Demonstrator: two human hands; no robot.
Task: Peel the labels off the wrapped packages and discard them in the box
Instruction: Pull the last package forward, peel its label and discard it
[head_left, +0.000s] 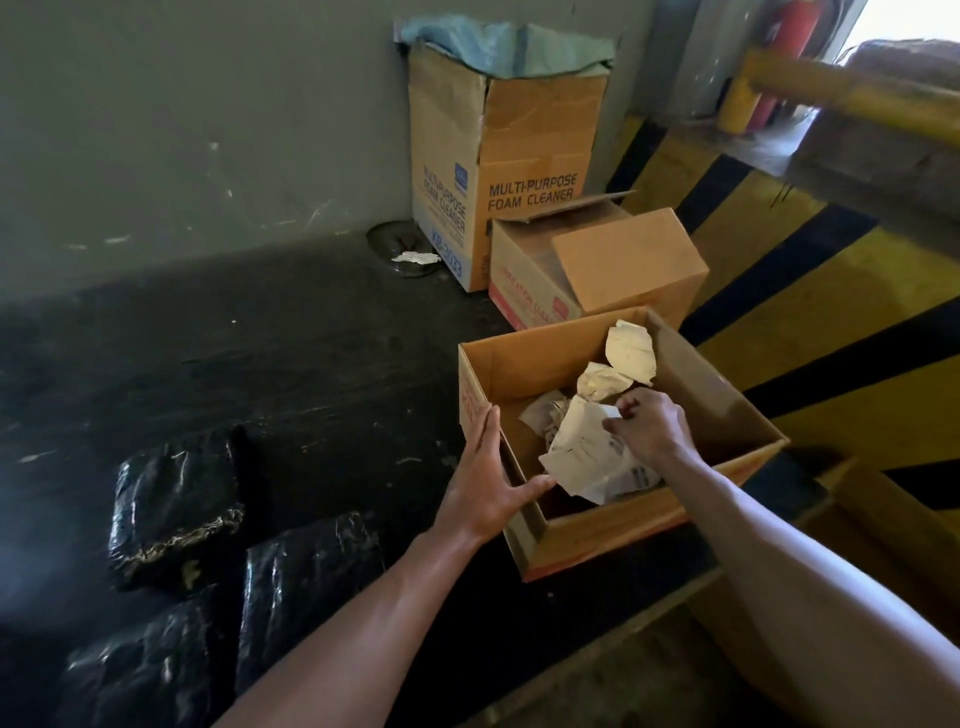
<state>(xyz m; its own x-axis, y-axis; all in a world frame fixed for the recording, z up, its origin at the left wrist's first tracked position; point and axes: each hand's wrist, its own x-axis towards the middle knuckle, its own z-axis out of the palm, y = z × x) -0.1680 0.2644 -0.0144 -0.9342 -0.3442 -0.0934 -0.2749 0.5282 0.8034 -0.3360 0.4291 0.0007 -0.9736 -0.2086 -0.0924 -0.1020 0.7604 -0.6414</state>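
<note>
While the peeled label (582, 457) hangs inside the box (597, 540), the right hand (649, 423) pinches its upper edge.
The left hand (485, 488) presses flat-fingered against the box's left wall; wrapped packages (176, 499) lie well left, nearer that hand.

We see the open box (597, 535) as plain brown corrugated cardboard, matt and a bit scuffed. The labels (582, 457) in it look like thin crumpled paper, cream and dull. The wrapped packages (171, 499) wear black plastic film, glossy and wrinkly. The foam cleaner box (535, 130) is creased matt cardboard with a thin blue-green plastic liner (493, 39). The floor (260, 364) looks dark, rough and matt; the wall (182, 130) is dull, scuffed grey paint.
</note>
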